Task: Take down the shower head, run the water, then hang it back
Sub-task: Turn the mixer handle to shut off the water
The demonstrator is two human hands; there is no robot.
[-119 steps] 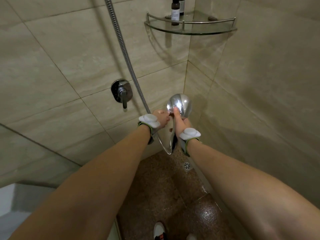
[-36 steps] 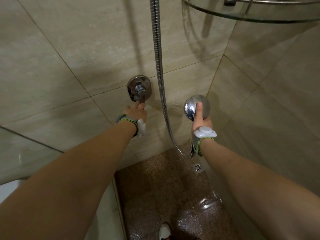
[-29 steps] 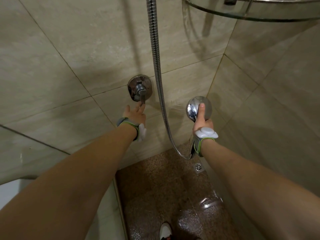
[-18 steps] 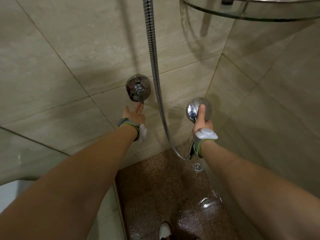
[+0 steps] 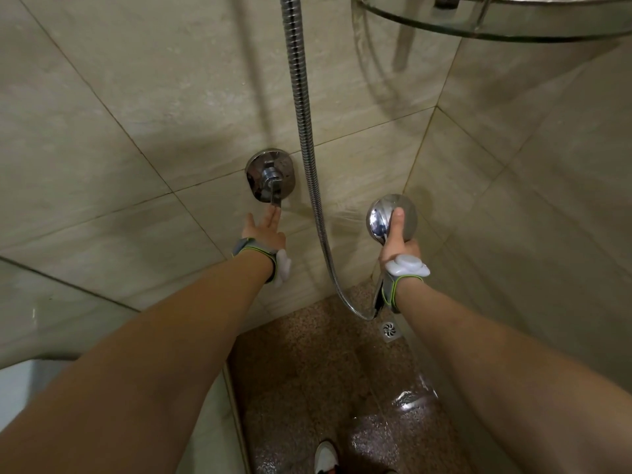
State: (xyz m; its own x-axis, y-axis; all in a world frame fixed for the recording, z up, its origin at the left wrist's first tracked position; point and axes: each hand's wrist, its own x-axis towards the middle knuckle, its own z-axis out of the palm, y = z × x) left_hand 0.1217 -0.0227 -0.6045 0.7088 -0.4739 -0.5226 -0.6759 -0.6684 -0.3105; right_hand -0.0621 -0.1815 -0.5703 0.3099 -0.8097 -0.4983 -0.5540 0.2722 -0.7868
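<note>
A chrome shower head (image 5: 407, 215) points at the tiled corner, and my right hand (image 5: 398, 242) is shut on its handle with the thumb up along its back. Its ribbed metal hose (image 5: 302, 124) drops from above and loops under that wrist. A round chrome mixer valve (image 5: 271, 175) sits on the left wall, its lever pointing down. My left hand (image 5: 265, 230) is flat and open just below the valve, fingertips touching the lever's tip. No water stream is clear to see.
A glass corner shelf (image 5: 492, 20) with a chrome rail hangs overhead at top right. The brown speckled floor (image 5: 301, 381) is wet, with a small square drain (image 5: 391, 330) in the corner. A glass panel edge runs at lower left. My shoe shows at the bottom.
My left hand left the shower head, reached to the valve lever, then slipped down off it to fingertip contact. The right hand has kept the shower head nearly still.
</note>
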